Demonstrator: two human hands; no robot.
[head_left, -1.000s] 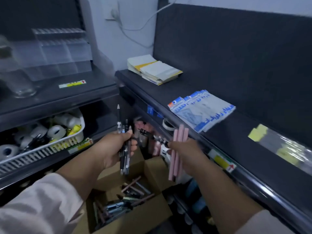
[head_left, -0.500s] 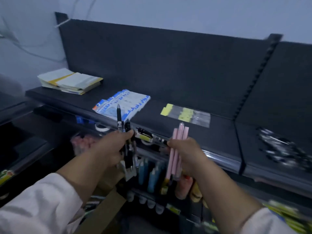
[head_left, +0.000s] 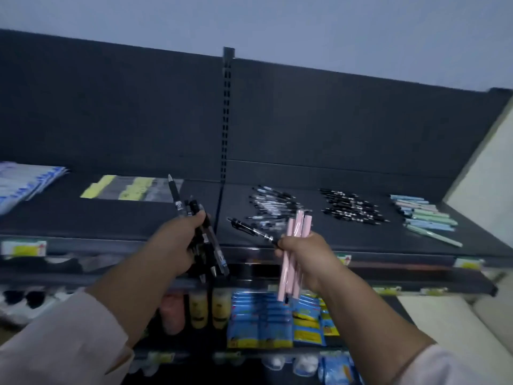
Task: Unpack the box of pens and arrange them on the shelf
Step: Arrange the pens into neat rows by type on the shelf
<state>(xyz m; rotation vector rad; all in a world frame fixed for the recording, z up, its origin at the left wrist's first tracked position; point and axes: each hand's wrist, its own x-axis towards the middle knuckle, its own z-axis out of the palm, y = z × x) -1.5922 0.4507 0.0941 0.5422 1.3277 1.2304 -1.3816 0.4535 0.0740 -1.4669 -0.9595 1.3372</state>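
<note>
L hand (head_left: 177, 243) grips bunch of black click pens (head_left: 206, 243); R hand (head_left: 304, 255) grips pale pink slim pens (head_left: 294, 251) w/ one black pen (head_left: 251, 230), above dark metal shelf (head_left: 138, 218).

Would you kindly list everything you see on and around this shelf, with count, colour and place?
shelf: one, dark, across the frame
blue-white packets: a stack, shelf's far left
yellow-labelled packets: a few, clear, left section
clear pens: a pile, clear and black, right section
black pens: a pile, black, right of those
pastel pens: a row, blue and green, far right
blue packs: several, blue and yellow, lower shelf
yellow bottles: two, yellow, lower shelf
left hand: one, grips a bunch of dark pens
right hand: one, holds three pink pens, pinches a single black pen
</note>
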